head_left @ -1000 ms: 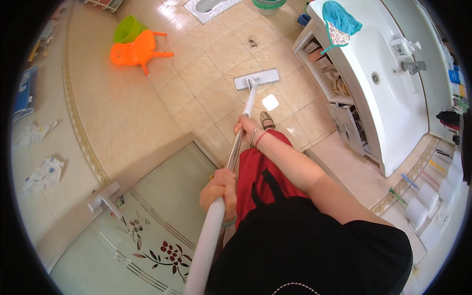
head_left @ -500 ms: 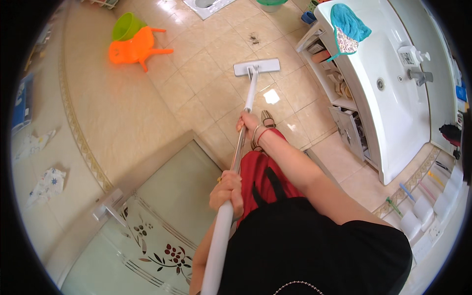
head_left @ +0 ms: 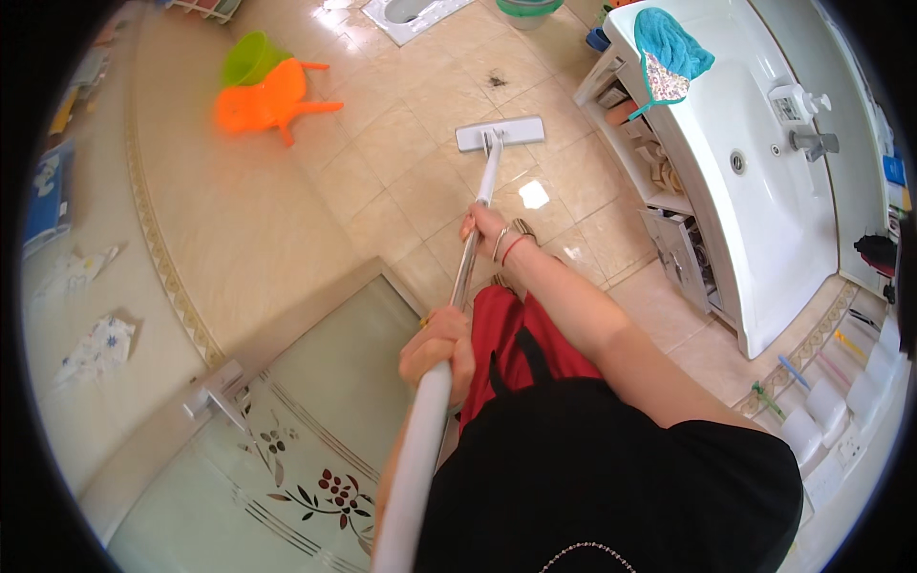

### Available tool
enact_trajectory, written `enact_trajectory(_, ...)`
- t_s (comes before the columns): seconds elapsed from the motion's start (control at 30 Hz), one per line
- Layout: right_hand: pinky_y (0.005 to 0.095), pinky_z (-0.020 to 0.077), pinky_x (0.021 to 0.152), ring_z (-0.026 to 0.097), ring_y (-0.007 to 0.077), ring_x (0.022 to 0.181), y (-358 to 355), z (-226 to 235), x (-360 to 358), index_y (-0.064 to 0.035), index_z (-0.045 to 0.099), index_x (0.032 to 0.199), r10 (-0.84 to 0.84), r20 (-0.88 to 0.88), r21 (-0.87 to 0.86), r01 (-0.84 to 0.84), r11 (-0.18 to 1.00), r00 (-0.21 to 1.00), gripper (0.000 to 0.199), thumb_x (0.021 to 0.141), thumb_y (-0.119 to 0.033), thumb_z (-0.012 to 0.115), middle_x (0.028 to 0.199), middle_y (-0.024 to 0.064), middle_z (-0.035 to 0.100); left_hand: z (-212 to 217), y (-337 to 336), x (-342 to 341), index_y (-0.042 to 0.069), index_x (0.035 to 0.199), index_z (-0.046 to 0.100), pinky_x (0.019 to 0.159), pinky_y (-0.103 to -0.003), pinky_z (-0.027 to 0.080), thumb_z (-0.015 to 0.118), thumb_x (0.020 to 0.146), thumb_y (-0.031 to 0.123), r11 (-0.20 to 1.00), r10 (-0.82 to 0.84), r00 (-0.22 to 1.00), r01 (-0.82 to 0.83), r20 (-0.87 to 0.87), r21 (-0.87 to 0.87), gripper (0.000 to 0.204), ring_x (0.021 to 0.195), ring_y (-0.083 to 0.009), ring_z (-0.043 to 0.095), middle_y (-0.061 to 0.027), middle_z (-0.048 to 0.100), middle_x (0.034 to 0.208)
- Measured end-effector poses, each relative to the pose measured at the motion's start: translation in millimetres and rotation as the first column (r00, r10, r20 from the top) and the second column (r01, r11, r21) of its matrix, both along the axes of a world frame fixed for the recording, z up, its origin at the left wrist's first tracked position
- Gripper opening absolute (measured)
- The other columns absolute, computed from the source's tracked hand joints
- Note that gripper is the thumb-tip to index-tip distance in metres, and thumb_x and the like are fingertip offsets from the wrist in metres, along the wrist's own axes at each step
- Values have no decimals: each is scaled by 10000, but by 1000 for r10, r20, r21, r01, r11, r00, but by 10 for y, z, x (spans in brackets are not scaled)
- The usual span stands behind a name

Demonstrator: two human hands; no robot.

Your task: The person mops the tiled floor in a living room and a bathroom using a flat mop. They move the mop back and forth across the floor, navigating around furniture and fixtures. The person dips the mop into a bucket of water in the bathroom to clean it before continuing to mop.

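Observation:
I hold a flat mop (head_left: 500, 134) with a white rectangular head and a long white and metal pole. Its head lies on the tiled floor (head_left: 420, 172) ahead of me. My left hand (head_left: 437, 355) is wrapped round the upper, thick white part of the pole, close to my body. Farther down, my right hand (head_left: 484, 225), with a bracelet and a red cord at the wrist, grips the pole near where metal meets white. A small dark clump of debris (head_left: 497, 79) sits on the tiles just beyond the mop head.
To the right stands a white washbasin (head_left: 726, 229) over an open cabinet, with a teal cloth (head_left: 671, 46) on its edge. An orange plastic chair (head_left: 272, 98) and a green bucket (head_left: 250, 59) stand far left. A glass door (head_left: 325, 382) is near left; a squat toilet (head_left: 411, 14) is at the back.
My left hand has shifted slightly up the picture with the pole. The mop head stays nearly in place, and the view has tilted a little. Both hands keep their hold.

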State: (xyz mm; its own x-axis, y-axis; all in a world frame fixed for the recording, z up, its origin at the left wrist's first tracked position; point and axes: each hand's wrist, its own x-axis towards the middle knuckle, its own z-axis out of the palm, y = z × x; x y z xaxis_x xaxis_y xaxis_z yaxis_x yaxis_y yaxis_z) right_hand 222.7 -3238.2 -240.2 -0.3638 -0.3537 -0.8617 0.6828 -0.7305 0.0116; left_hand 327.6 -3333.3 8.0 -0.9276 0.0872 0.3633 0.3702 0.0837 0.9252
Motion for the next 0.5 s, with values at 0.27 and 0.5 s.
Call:
enact_trajectory(0.27,290,382,435,383,129,449,-729,667,1234,-91,363,745,-76,209,-71,92,993,975,160,885,-115,437,550,7,369,537,-638,886,61,735,400,627,-367,442,467,791,-88,998,-10,994,3,113,58,173,504,-141,405,-36,446,571)
enact_trajectory(0.5,275,377,445,384,103,461,-772,641,1114,-94,365,768,-59,204,-88,79,993,977,140,878,-106,450,573,-3,378,367,-712,738,77,718,389,598,-352,437,507,810,-25,985,-35,999,30,31,171,181,477,-136,381,-21,417,546)
